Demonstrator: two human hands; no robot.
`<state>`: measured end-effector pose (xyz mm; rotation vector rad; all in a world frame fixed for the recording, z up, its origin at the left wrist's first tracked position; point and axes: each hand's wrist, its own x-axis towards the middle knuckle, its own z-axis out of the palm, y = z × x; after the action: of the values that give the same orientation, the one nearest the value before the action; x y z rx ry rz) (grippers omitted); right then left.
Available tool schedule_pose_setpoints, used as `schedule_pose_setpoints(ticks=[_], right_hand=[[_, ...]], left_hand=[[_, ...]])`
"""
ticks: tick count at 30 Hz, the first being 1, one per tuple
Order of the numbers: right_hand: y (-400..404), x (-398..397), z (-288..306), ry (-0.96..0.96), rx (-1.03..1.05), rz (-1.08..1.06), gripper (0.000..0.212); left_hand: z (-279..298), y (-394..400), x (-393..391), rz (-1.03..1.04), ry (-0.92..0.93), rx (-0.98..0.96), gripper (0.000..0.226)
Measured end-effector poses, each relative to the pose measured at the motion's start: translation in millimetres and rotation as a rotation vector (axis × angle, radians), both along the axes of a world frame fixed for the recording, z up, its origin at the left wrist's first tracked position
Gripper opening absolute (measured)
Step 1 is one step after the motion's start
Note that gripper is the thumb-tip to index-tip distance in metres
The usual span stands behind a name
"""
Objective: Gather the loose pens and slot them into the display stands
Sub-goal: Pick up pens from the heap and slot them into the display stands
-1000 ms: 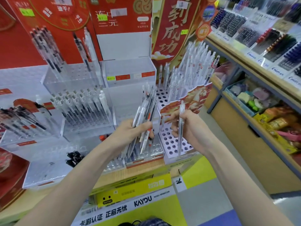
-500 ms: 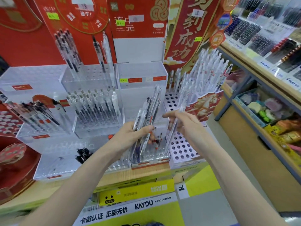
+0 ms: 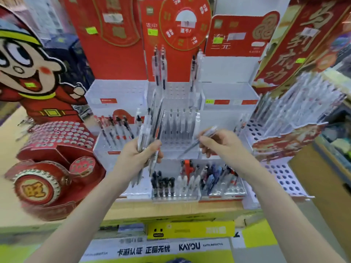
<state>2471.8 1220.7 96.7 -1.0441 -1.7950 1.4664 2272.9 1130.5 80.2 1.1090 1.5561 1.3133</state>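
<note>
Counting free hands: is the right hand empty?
No, the right hand pinches a single clear pen, held slanted before the stands.

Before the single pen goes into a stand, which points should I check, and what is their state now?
1. The right hand pinches one single pen: ok.
2. The left hand grips the bundle of pens firmly: ok.
3. Pen tip points down-left toward the stands: ok.
4. Clear stand behind the hands has a free slot: cannot tell, the picture is blurred.
5. White stand with holes on the right shows empty holes: ok.
6. Pen type matches the chosen stand: cannot tell.
</note>
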Motion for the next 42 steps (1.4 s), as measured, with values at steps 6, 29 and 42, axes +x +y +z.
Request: schedule_pose_setpoints(ticks=[6, 29, 42], right_hand=[[-54, -96, -25, -0.073, 0.039, 0.006, 0.008], [-92, -272, -145, -0.884, 0.368, -0.038, 0.025], [-93, -238, -62, 0.035, -0.276, -0.026, 0.006]], left_hand=[[-11, -42, -82, -0.007, 0.096, 0.01, 0.025], [-71, -101, -186, 0.19, -0.076, -0.159, 0.01], [-69, -113, -192, -0.08, -0.344, -0.275, 0.026]])
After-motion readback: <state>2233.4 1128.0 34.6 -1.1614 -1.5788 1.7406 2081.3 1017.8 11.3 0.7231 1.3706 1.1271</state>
